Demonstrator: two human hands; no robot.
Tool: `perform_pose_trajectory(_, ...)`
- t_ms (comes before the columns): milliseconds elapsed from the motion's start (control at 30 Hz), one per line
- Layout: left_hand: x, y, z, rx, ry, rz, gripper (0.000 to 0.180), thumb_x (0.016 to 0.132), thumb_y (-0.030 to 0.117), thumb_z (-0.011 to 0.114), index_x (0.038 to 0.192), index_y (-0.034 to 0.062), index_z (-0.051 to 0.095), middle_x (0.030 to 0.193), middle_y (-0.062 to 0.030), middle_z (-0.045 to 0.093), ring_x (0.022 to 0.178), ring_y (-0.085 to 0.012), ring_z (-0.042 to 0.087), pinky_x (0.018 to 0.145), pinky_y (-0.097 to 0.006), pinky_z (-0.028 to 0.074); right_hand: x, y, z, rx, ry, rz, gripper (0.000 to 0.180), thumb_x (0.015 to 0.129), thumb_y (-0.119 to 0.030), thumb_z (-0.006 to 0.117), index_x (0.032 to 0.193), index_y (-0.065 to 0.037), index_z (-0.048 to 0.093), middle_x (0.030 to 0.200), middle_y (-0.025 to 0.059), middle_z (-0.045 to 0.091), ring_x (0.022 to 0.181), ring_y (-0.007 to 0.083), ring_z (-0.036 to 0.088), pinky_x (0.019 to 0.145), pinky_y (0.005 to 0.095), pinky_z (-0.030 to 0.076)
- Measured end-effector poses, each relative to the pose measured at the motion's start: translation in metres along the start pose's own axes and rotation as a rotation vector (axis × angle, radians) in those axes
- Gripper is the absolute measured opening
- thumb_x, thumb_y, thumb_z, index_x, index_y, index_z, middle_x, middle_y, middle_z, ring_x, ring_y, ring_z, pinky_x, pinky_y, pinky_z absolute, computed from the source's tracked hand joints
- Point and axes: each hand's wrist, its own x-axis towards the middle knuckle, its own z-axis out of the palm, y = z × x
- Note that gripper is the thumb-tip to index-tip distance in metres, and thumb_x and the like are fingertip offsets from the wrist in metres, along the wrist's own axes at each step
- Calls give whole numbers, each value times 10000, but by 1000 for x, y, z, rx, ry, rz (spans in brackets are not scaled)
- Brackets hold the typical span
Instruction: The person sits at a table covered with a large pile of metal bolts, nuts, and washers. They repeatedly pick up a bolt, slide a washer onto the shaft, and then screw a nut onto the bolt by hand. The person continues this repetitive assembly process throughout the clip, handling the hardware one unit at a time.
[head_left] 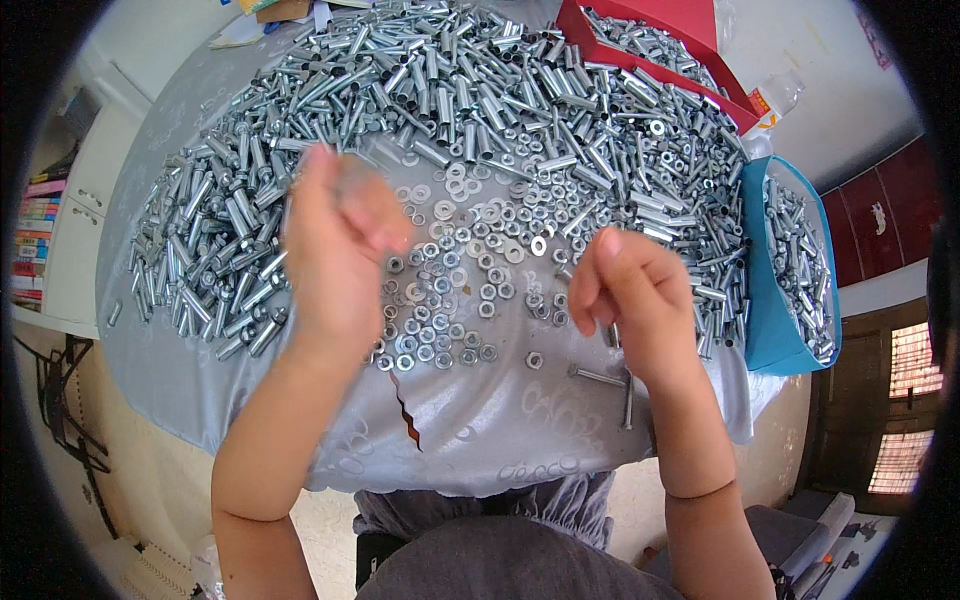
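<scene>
My left hand (345, 250) is raised over the left side of the table, beside a pile of sleeve anchor bolts (235, 215). Motion blurs its fingers, and a greyish smear shows by the thumb. My right hand (640, 295) hovers at the right with its fingers curled in and thumb against them; what they hold, if anything, is hidden. Just below it lie a loose bolt (600, 376) and a second bolt (628, 402). Between the hands are scattered hex nuts (426, 337) and flat washers (445, 209). Metal sleeves (440, 95) heap up behind them.
A red box (735, 105) of metal parts stands at the back right. Nearer, a blue box (755, 270) holds more bolts. A plastic bottle (780, 95) is beside the red box. The grey tablecloth (510, 425) has a tear near its front edge.
</scene>
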Motion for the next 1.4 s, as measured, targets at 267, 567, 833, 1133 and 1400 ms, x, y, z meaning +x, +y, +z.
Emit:
perform_pose_trajectory(267,40,43,-41,-274,173,265,332,898,324,348,656,103,296,617,-13,274,559,-134,256,531,-287,257,9,0,-14,321,217,-7,366,919,-295,432,643,-60,476,503,-14,344,455,98,387,444,223,310)
perform_pose_trajectory(567,25,5,-21,380,11,162,306,892,310,424,672,102,384,639,2,382,555,-114,348,534,-250,309,13,1,-24,311,273,-48,335,916,-284,438,661,-69,468,517,-20,343,469,102,395,461,222,317)
perform_pose_trajectory(833,-10,-21,4,1215,-752,777,127,705,88,648,728,60,526,710,-57,529,648,-219,515,590,-303,395,19,-5,-53,356,396,-124,297,911,-263,444,680,-75,458,517,-36,309,499,95,373,469,230,295)
perform_pose_trajectory(1133,-25,-31,14,1150,-739,977,153,660,85,674,720,68,535,721,-51,557,681,-230,540,603,-324,408,28,3,-79,-153,544,-271,333,895,-252,483,648,-33,525,532,-16,429,503,70,405,464,210,304)
perform_pose_trajectory(1400,-43,-15,34,1415,-876,921,155,721,174,634,815,64,580,840,-57,586,844,-232,554,735,-353,417,14,-6,-87,-939,550,-185,213,734,-215,650,685,-17,588,586,101,557,514,244,524,503,326,408)
